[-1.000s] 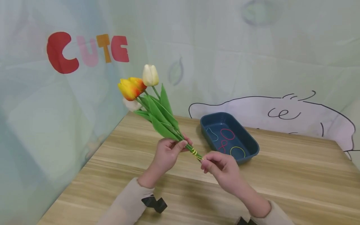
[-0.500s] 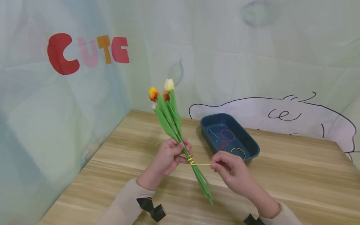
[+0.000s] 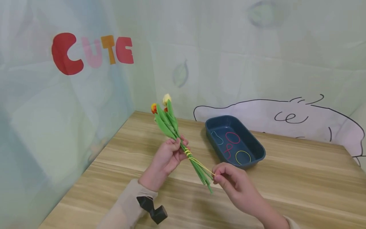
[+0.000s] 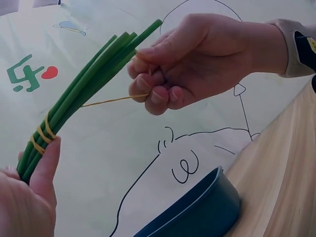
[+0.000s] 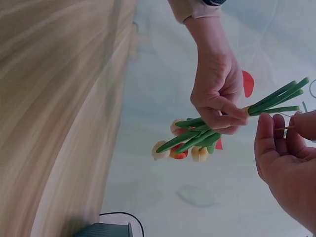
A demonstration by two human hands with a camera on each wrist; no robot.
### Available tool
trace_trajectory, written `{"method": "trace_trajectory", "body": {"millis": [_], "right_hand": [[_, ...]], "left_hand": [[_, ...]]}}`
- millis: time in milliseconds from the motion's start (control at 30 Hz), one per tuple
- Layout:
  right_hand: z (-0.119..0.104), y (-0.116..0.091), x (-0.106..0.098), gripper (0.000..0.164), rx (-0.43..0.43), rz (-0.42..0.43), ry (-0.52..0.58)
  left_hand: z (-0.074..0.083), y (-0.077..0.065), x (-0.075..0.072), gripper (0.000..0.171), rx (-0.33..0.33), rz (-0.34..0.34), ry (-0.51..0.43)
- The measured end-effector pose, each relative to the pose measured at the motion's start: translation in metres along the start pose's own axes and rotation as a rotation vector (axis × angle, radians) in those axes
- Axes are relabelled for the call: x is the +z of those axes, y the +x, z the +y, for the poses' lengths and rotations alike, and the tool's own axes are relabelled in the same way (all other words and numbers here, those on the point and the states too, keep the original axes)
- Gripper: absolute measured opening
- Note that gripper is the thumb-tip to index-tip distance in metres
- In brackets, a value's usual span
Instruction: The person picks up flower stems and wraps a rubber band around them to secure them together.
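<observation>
My left hand [image 3: 168, 156] grips a bunch of artificial tulips [image 3: 167, 125] by the stems, the white and orange-yellow heads pointing up and away. A yellow rubber band [image 4: 43, 134] circles the stems several times, just beyond the left fingers. From those turns a stretched length of the band runs to my right hand [image 3: 238, 187], which pinches its end between thumb and fingers beside the stem ends. In the right wrist view, the tulip heads [image 5: 180, 148] hang behind the left hand [image 5: 217, 96], while the right fingers [image 5: 266, 143] hold the band near the cut ends.
A dark blue tray [image 3: 258, 154] stands behind the right hand on the wooden table [image 3: 300, 178]. Inside lie loose rubber bands: a red ring [image 3: 233, 137], a twisted red one [image 3: 228, 151], a yellow ring [image 3: 243, 157] and a pale one. A printed cloth backdrop [image 3: 228, 63] rises behind the table.
The bouquet first swung more upright and away, then lowered slightly to the left. The right hand, first close to the stems, has drawn the band out to the right, then moved a little lower.
</observation>
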State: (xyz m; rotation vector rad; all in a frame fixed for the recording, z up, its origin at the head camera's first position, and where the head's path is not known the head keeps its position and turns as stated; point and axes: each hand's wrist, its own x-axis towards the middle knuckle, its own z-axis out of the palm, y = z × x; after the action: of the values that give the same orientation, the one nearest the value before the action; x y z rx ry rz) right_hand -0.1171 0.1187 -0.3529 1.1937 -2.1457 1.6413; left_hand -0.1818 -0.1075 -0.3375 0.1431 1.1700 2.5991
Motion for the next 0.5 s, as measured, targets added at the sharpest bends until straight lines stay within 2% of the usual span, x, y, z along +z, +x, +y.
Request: {"method": "trace_trajectory", "body": {"millis": [267, 500], "right_hand": [[0.0025, -0.0049, 0.0040, 0.018, -0.052, 0.016, 0.060], [0.0026, -0.0067, 0.0072, 0.017, -0.030, 0.041, 0.091]], "left_hand": [[-0.0003, 0.0038, -0.0008, 0.018, -0.040, 0.051, -0.015], [-0.0022, 0.0058, -0.0008, 0.016, -0.061, 0.105, -0.040]]}}
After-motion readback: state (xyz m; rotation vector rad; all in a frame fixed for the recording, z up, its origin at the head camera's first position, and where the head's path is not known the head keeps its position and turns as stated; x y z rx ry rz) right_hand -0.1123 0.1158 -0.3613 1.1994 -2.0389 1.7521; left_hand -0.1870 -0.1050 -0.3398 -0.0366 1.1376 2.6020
